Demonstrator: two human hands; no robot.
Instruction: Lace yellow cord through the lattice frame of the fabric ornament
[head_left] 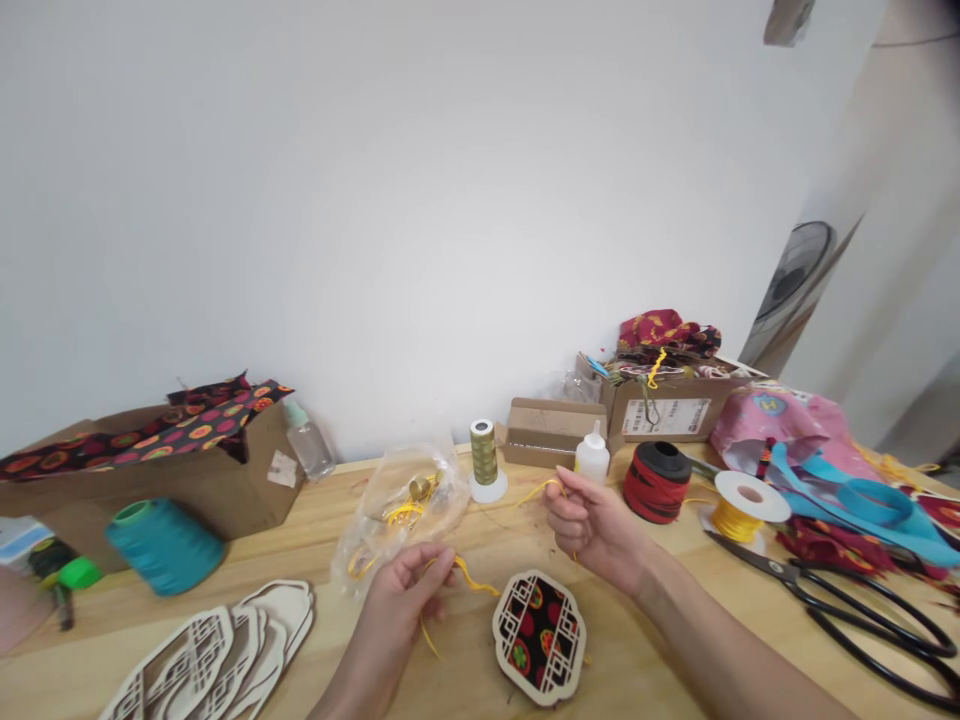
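- Wooden desk [292, 545] is facing you.
- Your left fingers [440, 571] and right fingers [566, 508] are pinching yellow cord [473, 582].
- Ornament [538, 637] is lying nearer you, between your forearms [690, 615], pointing lengthwise away.

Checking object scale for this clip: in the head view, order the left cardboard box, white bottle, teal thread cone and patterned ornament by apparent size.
1. Left cardboard box
2. Patterned ornament and teal thread cone: too alike to rank, and the ornament looks nearer
3. White bottle
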